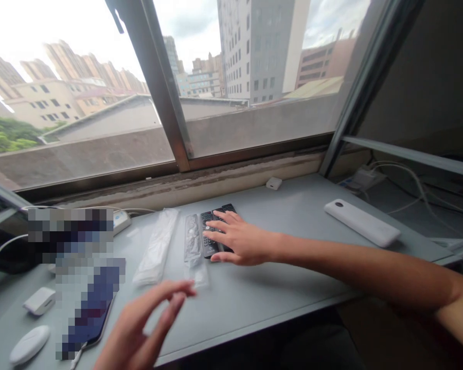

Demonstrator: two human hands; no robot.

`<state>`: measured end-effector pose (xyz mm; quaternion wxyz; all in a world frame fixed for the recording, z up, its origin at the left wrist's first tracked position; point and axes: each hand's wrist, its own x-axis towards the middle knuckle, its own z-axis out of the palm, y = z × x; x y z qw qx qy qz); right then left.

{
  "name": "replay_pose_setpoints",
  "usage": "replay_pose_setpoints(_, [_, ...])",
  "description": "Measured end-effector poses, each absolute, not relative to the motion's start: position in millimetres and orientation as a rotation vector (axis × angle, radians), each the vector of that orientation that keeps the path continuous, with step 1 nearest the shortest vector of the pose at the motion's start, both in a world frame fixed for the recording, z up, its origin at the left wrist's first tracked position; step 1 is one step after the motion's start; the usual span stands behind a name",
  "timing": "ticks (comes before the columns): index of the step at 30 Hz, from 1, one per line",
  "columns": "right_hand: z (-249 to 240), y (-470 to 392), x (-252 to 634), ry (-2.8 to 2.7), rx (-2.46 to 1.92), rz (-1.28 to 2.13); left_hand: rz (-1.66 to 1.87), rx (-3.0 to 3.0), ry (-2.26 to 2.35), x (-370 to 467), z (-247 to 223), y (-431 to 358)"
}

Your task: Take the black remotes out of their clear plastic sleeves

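Observation:
My right hand lies spread and flat across a row of black remote controls, covering much of them. Just left of these, another remote control in a clear plastic sleeve rests on the table, its loose end toward me. Beside that lies a stack of clear plastic sleeves; whether they have anything inside, I cannot tell. In the foreground my left hand hovers near the sleeves' front ends. Its fingers reach forward with the thumb slightly apart, and nothing shows between them.
The grey table runs up to the window sill. A long white device lies at right, and a small white block is at the back. A phone with a cable, a white adapter and a white oval case occupy the left.

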<state>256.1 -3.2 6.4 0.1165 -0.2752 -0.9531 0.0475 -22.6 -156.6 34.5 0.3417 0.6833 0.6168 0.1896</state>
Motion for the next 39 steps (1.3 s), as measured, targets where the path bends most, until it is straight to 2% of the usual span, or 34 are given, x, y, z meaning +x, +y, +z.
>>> replay_pose_setpoints(1, [3, -2, 260, -2.790, -0.784, 0.146, 0.654, 1.863, 1.732, -26, 38, -133])
replay_pose_setpoints(3, [-4, 1, 264, -2.796, -0.738, 0.152, 0.747, 2.013, 1.890, -28, 40, -85])
replay_pose_setpoints(7, [-14, 7, 266, -2.800, -0.639, 0.151, 0.501, 2.209, 2.034, -18, 44, -2])
replay_pose_setpoints(11, [-21, 12, 270, -2.798, -0.585, 0.120, 0.285, 2.163, 2.223, -2, 40, 45])
replay_pose_setpoints(15, [-24, 13, 271, -2.780, -0.618, 0.132, 0.443, 2.362, 2.174, 16, 19, 50])
replay_pose_setpoints(19, [-24, 10, 268, -2.778, -0.620, 0.098, 0.346, 2.465, 2.239, 21, 0, 37])
replay_pose_setpoints(25, [-30, 10, 263, -2.703, -0.614, 0.049, 0.314, 2.306, 2.194, 17, -10, 38])
replay_pose_setpoints(32, [-36, 20, 264, -2.657, -0.487, 0.011, 0.668, 2.176, 2.092, 18, -28, 48])
replay_pose_setpoints(39, [-33, 28, 280, -2.678, -0.399, 0.109, 1.001, 1.858, 1.956, 12, -31, 62])
